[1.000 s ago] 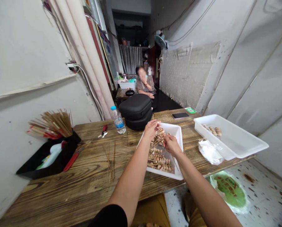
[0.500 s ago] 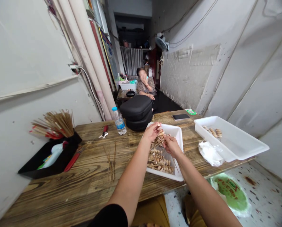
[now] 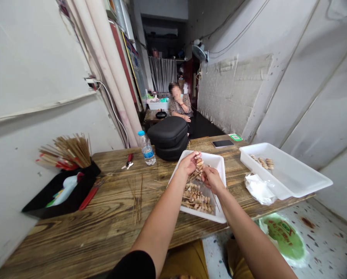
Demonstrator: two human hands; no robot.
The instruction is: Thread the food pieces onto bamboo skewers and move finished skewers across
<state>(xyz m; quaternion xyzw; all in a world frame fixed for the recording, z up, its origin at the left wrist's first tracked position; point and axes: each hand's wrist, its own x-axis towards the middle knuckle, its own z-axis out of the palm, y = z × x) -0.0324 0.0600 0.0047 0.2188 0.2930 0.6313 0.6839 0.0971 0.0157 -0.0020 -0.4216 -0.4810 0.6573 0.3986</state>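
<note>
head | food skewer [image 3: 200, 163] — gripped between both hands [image 3: 210, 178] | over white tray [image 3: 220, 164]

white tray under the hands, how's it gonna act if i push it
The white tray would probably slide rather than tip, being broad and low on the wooden table. Its walls keep a clean shape, so it's likely fairly stiff. The skewered pieces inside might shift.

The left forearm [image 3: 158, 217] masks part of the near white tray [image 3: 218, 164]; black sleeve [image 3: 137, 265] and counter [image 3: 103, 236] cropped by the lower edge; seated person [image 3: 183, 107] pixelated at the head; bottle label [image 3: 148, 154] print illegibly small.
</note>
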